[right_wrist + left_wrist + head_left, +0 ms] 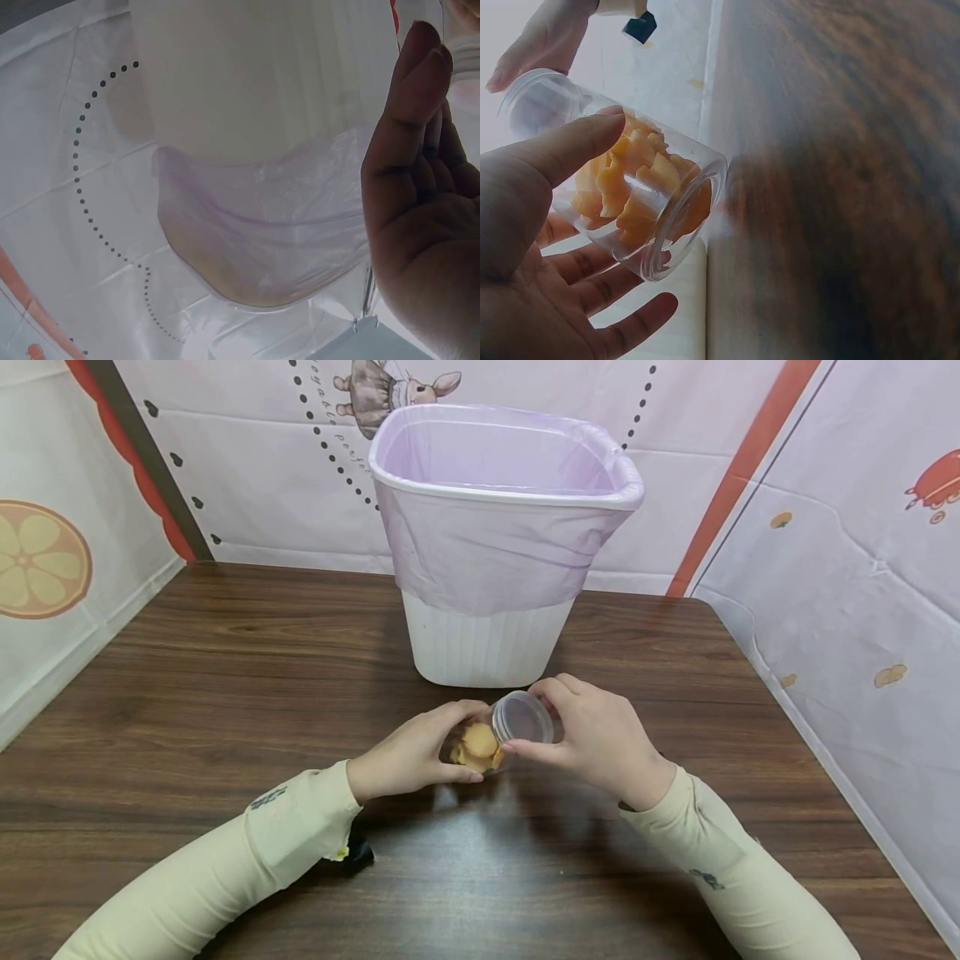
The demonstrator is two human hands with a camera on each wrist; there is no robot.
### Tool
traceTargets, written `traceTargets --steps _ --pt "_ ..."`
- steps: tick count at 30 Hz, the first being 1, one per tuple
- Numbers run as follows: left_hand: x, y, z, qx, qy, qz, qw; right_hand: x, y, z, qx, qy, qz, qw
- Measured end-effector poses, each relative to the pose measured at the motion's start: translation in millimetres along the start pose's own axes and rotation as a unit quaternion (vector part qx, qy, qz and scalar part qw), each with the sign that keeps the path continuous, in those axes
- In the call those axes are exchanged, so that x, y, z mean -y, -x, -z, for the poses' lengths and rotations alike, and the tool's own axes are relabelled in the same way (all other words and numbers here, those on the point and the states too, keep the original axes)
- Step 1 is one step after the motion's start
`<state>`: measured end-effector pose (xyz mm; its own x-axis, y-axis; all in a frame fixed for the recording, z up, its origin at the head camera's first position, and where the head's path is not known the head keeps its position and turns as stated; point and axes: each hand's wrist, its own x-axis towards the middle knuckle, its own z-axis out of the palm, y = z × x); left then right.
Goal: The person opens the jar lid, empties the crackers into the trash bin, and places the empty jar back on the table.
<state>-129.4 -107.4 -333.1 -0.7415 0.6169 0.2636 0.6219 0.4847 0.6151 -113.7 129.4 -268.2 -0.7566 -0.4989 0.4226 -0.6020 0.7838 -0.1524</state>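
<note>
Clear jar (630, 187) of yellow-orange pieces (480, 743) is mid-table, tilted on its side, just on the near side of the bin; base end points left, mouth end w/ clear lid (522, 718) points right; can't tell if it touches the tabletop; L hand (423, 747) grips the body, thumb on one side, fingers round the other; R hand (600, 735) pinches the lid's rim betw. thumb and fingers; progress, as a judgement: jar secured in both hands = done; lid work seems in hand, but whether it's being loosened or tightened can't be told; lid looks seated on the mouth, though see-through plastic makes that unsure; pieces seen are all inside the jar, so left to do, prob., is finishing w/ the lid; far side, white bin (483, 647) stands upright, lilac bag (502, 552) folded over its rim; small dark object (358, 856) lies by L cuff, partly hidden, ID unclear; brown wood table (225, 693) under all; printed cloth (847, 593) hangs L, R & far.
</note>
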Motion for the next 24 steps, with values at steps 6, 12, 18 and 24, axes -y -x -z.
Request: traceTargets --steps 6,12,18,24 --pt "-1.1 -0.1 0.3 -0.003 -0.003 -0.009 0.9999 1 0.1 -1 -0.011 0.000 0.015 0.9998" --pt "-1.8 -0.4 0.6 0.002 -0.007 -0.004 1.0000 -1 -0.3 2 0.011 -0.013 0.036 0.9992" --pt "-1.1 -0.5 0.4 0.002 -0.016 -0.005 0.9999 -3 -0.9 7 0.031 -0.037 0.072 0.9963" --pt "-0.5 -0.2 0.5 0.000 -0.014 -0.012 0.9998 -8 -2.0 10 0.048 -0.062 0.108 0.9911"
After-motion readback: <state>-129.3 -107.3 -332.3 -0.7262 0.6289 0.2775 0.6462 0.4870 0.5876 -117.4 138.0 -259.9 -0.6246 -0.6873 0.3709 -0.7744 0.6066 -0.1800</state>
